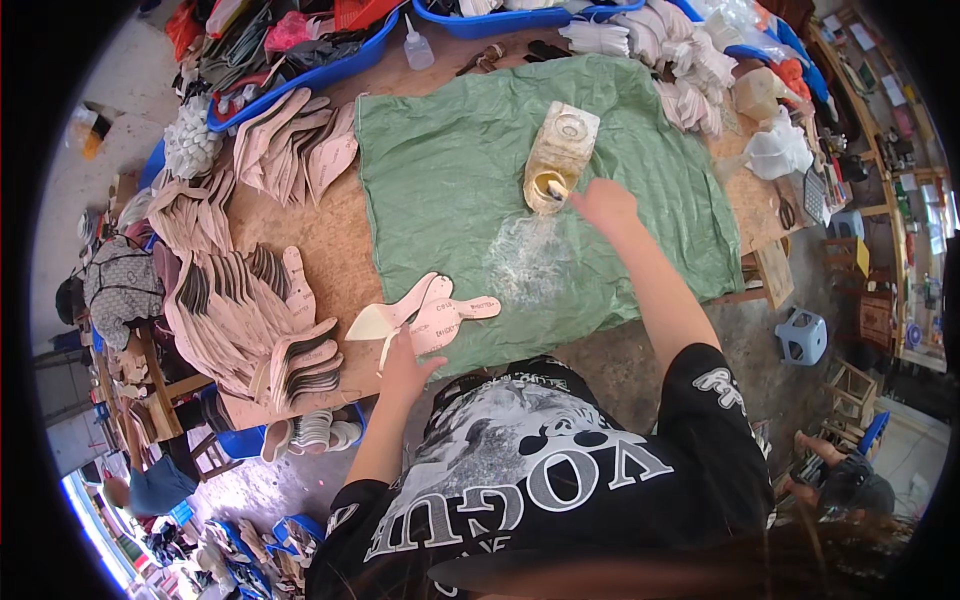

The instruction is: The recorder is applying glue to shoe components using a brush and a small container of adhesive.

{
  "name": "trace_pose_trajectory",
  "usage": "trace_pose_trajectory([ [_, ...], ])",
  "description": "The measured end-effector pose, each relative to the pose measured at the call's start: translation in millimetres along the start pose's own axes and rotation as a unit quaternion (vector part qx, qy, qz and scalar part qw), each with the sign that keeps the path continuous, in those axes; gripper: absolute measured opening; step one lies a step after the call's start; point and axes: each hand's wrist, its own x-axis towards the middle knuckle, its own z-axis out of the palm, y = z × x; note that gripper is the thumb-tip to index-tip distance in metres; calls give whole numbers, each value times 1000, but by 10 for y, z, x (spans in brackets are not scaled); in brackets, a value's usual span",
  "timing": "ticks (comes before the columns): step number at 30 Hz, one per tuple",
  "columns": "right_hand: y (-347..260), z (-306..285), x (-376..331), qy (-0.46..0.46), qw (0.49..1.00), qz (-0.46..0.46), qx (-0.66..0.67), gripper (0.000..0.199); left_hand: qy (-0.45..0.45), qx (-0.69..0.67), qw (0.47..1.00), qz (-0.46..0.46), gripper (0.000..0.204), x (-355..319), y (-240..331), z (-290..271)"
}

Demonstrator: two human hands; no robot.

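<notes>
Fingers of right hand curled around brush handle, tip dipped in glue container lying on green sheet. Left hand pinches pale shoe insole pieces at sheet's near-left edge, fingers closed on them. Stacked insoles piled left on workbench. Blue stool at right.

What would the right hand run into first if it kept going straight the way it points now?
Most likely the glue jar on the green sheet. The right hand reaches up the table, its brush tip at the jar's open mouth. Whether the bristles are already inside is unclear.
</notes>
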Motion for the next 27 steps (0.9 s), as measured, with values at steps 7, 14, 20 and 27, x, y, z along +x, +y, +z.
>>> trace_pose_trajectory([
  [7, -283, -178, 326, -62, 997, -23, -40, 34, 41, 67, 994, -81, 53, 135, 140, 29],
  [14, -206, -300, 48, -91, 994, -40, -48, 47, 54, 129, 990, -30, 38, 79, 340, -177],
  [20, 5, 151, -149, -42, 999, -5, 12, 48, 113, 26, 992, 52, 34, 97, 363, -135],
  [27, -379, 852, -1359, -123, 953, -126, 246, 54, 12, -215, 975, -58, 32, 205, 447, -207],
])
